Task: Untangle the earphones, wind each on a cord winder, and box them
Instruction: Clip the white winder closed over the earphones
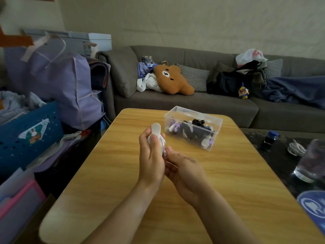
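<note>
A person sits at a wooden table (219,182), both bare forearms reaching in from the bottom edge of the view. At the centre of the view, above the table, the left hand (151,155) grips a white cord winder (156,129), fingers curled around it and the thumb pressed on its face; the winder's rounded end sticks up toward 12 o'clock. White earphone cord (162,142) is looped around the winder. Just at 4 o'clock from the left hand, and touching it, the right hand (184,170) pinches the end of the cord between thumb and curled fingers. At 2 o'clock from the hands, a clear plastic box (193,128) rests on the table with no lid on it, holding wound black, white and purple earphones. Beyond the table, at 12 o'clock, a grey sofa (184,101) carries a brown bear cushion (173,80).
</note>
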